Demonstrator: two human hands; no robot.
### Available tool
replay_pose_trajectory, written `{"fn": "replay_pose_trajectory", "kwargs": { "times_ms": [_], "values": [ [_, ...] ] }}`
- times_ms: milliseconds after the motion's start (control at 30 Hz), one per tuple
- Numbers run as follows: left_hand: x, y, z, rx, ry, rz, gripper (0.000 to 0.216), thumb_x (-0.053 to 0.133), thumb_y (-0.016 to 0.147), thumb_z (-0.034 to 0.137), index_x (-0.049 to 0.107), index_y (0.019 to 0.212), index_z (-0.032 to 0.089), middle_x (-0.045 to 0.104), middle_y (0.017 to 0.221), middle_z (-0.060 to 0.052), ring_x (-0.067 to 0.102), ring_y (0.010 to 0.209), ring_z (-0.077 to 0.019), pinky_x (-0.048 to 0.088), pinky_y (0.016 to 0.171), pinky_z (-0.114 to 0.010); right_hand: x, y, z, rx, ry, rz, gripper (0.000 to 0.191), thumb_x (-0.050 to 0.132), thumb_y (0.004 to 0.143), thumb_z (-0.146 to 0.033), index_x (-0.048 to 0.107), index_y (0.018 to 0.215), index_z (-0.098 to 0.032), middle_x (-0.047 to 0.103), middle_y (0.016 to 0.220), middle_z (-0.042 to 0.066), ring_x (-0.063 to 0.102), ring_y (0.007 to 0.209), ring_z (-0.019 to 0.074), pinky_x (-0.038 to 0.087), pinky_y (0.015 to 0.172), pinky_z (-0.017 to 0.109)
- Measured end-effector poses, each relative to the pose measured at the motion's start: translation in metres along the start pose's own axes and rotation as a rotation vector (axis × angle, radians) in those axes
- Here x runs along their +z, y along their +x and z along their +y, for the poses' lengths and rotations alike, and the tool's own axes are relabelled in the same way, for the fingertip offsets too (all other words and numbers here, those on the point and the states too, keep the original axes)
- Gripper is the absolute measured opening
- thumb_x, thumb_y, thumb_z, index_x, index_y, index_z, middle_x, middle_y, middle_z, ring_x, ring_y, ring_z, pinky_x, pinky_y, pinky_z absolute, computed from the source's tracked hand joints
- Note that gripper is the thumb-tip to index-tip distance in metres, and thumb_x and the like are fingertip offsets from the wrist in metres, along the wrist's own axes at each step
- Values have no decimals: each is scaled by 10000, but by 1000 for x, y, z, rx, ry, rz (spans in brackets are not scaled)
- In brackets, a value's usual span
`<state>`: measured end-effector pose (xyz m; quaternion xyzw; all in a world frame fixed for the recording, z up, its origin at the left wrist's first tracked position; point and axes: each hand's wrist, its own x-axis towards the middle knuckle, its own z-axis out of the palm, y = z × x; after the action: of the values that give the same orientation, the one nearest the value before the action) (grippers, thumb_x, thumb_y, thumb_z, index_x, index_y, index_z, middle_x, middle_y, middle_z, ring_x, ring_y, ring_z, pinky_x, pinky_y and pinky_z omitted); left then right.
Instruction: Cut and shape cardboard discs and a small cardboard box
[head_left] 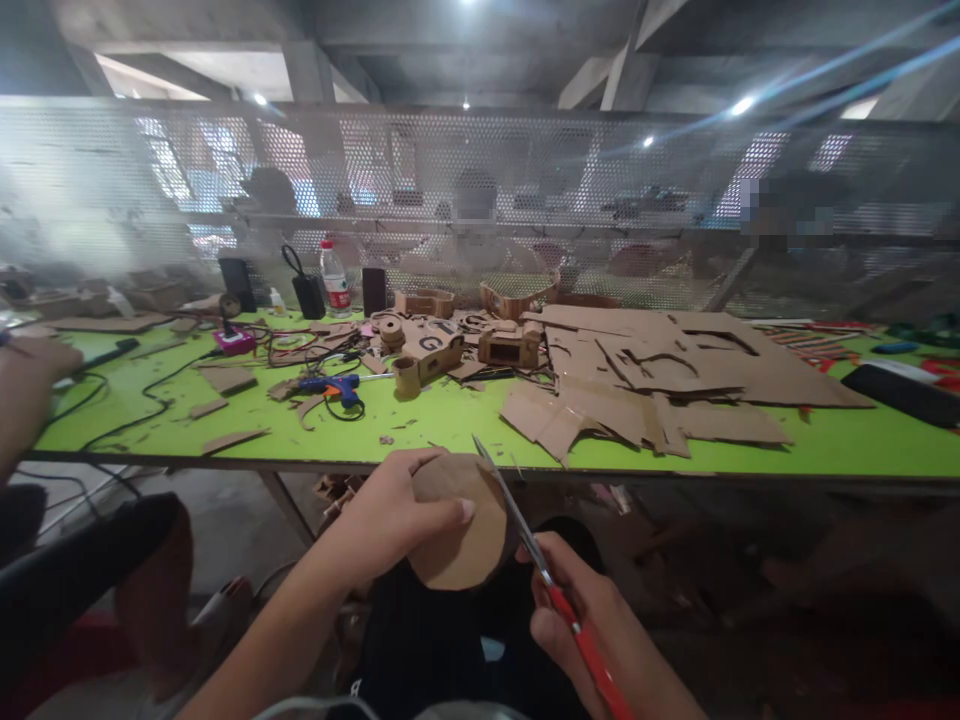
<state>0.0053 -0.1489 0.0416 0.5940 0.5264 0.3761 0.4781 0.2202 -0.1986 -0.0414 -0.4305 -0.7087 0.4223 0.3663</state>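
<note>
My left hand (394, 515) grips a round cardboard piece (465, 535) over my lap, thumb on top of it. Red-handled scissors (529, 540) are in my right hand (581, 620), with the blades along the right edge of the piece, pointing up and away. Both hands are just in front of the near edge of the green table (442, 420).
On the table lie large cut cardboard sheets (660, 365) at right, small cardboard models (431, 350), a blue glue gun (337, 388), cables, a bottle (334, 280) and scraps. Another person's hand (34, 365) rests at the far left. A perforated metal screen stands behind.
</note>
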Motion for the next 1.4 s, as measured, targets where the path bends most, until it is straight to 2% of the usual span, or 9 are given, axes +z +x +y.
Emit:
{"fn": "replay_pose_trajectory", "kwargs": {
  "times_ms": [100, 267, 400, 500, 667, 867, 1133, 1267, 1400],
  "values": [
    [0, 0, 2, -13, -12, -23, 163, 735, 640, 225, 737, 793, 172, 703, 712, -4, 628, 632, -167, 469, 560, -220, 3, 1, -1, 29, 5, 3, 325, 492, 956, -532, 549, 1003, -216, 377, 699, -54, 316, 601, 117, 307, 538, 235],
    [-6, 1, 2, -12, 11, -71, 118, 740, 635, 226, 727, 737, 168, 679, 663, 1, 602, 592, -153, 453, 539, -217, 5, 0, 4, 52, -35, 127, 494, 492, 915, -654, 605, 1029, -186, 274, 636, -75, 216, 566, 110, 190, 513, 268],
    [-10, 3, 2, -37, -11, -105, 169, 755, 635, 267, 739, 761, 156, 702, 691, -24, 620, 602, -173, 474, 555, -239, 3, -2, 10, 6, -39, 117, 540, 501, 889, -683, 571, 1121, -200, 392, 669, -55, 302, 574, 118, 265, 520, 254],
    [-12, 4, 3, -43, 1, -116, 183, 761, 648, 273, 730, 776, 146, 709, 718, -26, 628, 628, -172, 487, 582, -242, 2, -2, 9, -21, -61, 101, 533, 526, 879, -672, 534, 1169, -226, 488, 776, -21, 334, 581, 114, 319, 522, 241],
    [-11, 6, 5, -89, 62, -134, 217, 754, 636, 282, 699, 775, 124, 677, 693, -9, 602, 626, -151, 456, 569, -223, 5, 1, 8, -30, 23, 29, 535, 466, 903, -704, 556, 1095, -213, 435, 742, -27, 340, 602, 116, 341, 531, 230],
    [-9, 6, 0, -80, 25, -146, 214, 740, 627, 265, 704, 785, 124, 675, 700, -6, 592, 629, -143, 456, 585, -225, 11, 3, 20, -20, 181, -11, 688, 428, 847, -809, 594, 1122, -200, 458, 708, -14, 351, 582, 121, 353, 491, 227],
    [-10, 4, -1, -65, 112, -157, 197, 740, 644, 265, 725, 795, 139, 685, 709, 2, 598, 653, -150, 446, 592, -224, 11, 3, 12, 20, 75, 74, 565, 486, 855, -754, 574, 1040, -227, 373, 679, -42, 287, 593, 122, 271, 525, 252],
    [-13, 3, 0, -64, 165, -169, 179, 738, 650, 271, 718, 768, 138, 683, 691, 1, 603, 646, -158, 440, 579, -230, 11, 2, 9, 59, 81, 85, 616, 437, 862, -784, 599, 1021, -212, 356, 671, -49, 245, 584, 115, 238, 509, 250],
    [-20, 5, 1, -70, 181, -227, 182, 737, 669, 274, 728, 790, 138, 710, 742, -15, 631, 684, -177, 466, 602, -241, 5, -1, 8, 92, 38, 103, 619, 542, 821, -766, 646, 1026, -192, 327, 635, -61, 232, 561, 106, 181, 495, 267]
  ]
}}
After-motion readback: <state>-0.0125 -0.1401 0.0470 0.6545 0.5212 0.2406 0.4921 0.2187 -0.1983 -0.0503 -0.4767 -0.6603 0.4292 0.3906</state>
